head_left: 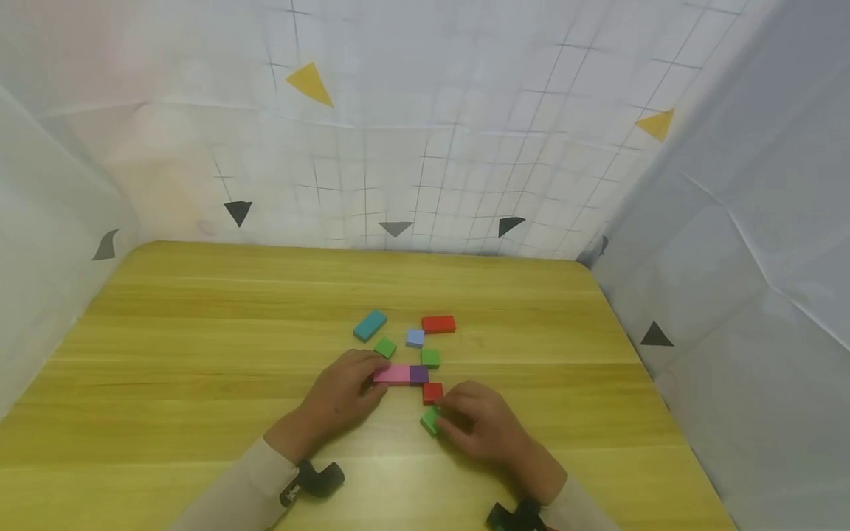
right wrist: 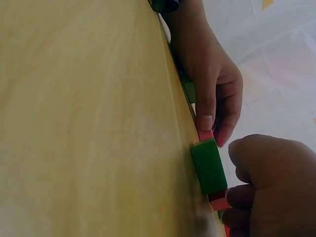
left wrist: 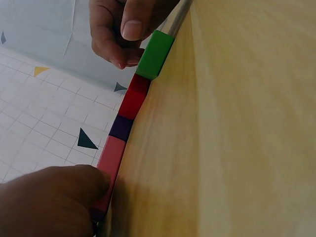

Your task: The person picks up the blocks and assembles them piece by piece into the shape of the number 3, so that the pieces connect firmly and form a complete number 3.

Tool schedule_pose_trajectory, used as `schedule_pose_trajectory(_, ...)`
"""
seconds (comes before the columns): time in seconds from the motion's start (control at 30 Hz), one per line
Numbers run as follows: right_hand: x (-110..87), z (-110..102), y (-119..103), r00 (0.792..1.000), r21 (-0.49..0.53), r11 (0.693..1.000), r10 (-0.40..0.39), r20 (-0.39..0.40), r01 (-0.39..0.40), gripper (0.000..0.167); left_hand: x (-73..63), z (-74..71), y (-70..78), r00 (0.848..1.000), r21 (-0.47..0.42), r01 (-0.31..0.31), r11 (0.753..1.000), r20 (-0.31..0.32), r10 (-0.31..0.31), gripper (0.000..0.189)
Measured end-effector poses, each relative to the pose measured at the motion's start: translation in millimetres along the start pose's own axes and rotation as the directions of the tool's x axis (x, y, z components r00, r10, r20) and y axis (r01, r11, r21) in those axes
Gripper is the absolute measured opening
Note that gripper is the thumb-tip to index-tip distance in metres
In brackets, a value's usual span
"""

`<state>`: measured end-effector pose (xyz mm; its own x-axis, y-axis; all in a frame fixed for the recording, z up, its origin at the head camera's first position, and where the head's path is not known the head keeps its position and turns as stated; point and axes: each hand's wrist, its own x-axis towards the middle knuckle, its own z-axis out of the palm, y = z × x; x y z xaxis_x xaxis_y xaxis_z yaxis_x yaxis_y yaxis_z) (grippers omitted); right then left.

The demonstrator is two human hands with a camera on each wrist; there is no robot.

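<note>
My left hand point(head_left: 345, 389) pinches the left end of a long pink block point(head_left: 397, 375) lying on the table. A small purple block point(head_left: 419, 375) sits against the pink block's right end. My right hand point(head_left: 483, 424) is just right of a small red block point(head_left: 432, 393) and a tilted green block point(head_left: 429, 421), its fingers loosely bent. In the right wrist view, that green block point(right wrist: 209, 167) stands beside the bent fingers, with a gap at the thumb. The left wrist view has the pink, purple, red and green point(left wrist: 155, 55) blocks in one line.
Behind the hands lie a teal block point(head_left: 370, 325), a long red block point(head_left: 438, 324), a light blue block point(head_left: 415, 338) and two more green blocks, one left point(head_left: 385, 347) and one right point(head_left: 430, 358). White sheeting point(head_left: 398, 169) rises behind the wooden table point(head_left: 199, 317) and along both sides.
</note>
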<state>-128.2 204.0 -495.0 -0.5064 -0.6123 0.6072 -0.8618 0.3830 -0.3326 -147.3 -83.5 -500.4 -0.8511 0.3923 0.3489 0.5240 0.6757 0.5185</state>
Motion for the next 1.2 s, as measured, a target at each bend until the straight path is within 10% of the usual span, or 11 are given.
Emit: schedule_pose_trajectory(1.2,0.4,-4.4,-3.4,0.988,-0.097,0.994,-0.026,0.155,0.041,0.026,2.4,-3.6,-2.2,1.000,0.008,-0.007,1.000,0.014,0.007,0.032)
